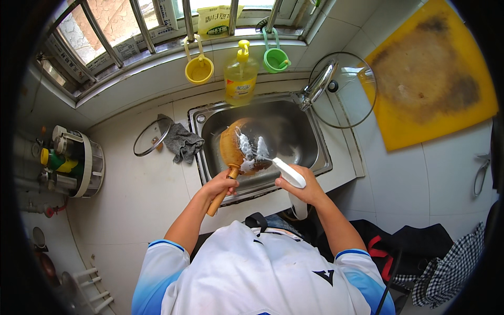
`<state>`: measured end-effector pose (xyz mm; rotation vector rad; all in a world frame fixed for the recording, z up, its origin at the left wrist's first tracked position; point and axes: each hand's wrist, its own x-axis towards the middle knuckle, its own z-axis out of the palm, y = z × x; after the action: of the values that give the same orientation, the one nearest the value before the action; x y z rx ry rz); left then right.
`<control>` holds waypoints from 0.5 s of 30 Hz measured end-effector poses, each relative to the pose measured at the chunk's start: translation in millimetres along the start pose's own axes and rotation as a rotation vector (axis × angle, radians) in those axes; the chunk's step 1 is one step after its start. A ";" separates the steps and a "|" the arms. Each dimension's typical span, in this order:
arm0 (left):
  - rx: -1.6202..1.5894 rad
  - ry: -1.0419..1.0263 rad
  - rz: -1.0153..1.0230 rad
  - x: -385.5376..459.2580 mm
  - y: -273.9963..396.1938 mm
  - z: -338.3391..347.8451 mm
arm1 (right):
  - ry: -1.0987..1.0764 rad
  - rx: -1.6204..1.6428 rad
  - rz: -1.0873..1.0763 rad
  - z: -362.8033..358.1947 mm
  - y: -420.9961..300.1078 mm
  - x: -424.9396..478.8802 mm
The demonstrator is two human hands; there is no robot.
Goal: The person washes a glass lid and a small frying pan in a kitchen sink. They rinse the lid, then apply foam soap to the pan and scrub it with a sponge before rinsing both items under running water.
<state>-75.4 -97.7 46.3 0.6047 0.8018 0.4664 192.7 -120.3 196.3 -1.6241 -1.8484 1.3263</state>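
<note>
My left hand (219, 184) grips the wooden handle (215, 204) of a pan (228, 145) held over the stainless steel sink (315, 151). The pan's wall is orange-brown, and dark staining covers much of its visible surface. White foam (245, 145) lies in several patches on that surface. In my right hand (305, 185) is a white spray bottle (289, 172), its nozzle pointing at the pan from close by. My palm and fingers partly hide the bottle, whose lower part hangs near the sink's front edge.
Behind the sink stand a yellow dish-soap pump bottle (241, 84) and a chrome faucet (321, 84). A large glass lid (354, 94) leans at right, near a stained yellow cutting board (429, 78). Left are a grey cloth (183, 141), small glass lid (146, 138) and condiment rack (84, 169).
</note>
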 end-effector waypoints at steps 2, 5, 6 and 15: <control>0.037 0.000 -0.008 -1.2 1.3 -0.9 | 0.084 0.073 -0.076 -2.1 7.4 4.8; 0.072 -0.020 -0.008 -3.7 5.2 2.1 | 0.244 0.158 -0.086 -2.1 22.6 10.7; 0.082 -0.027 -0.007 -4.9 5.4 2.0 | 0.251 0.204 -0.022 -2.5 29.5 11.5; 0.021 0.014 -0.027 -9.8 7.2 0.7 | 0.098 -0.048 0.014 -10.8 34.8 -1.1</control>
<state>-82.0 -98.4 56.6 0.6098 0.8281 0.4383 221.6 -120.1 174.1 -1.6977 -1.8274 1.1944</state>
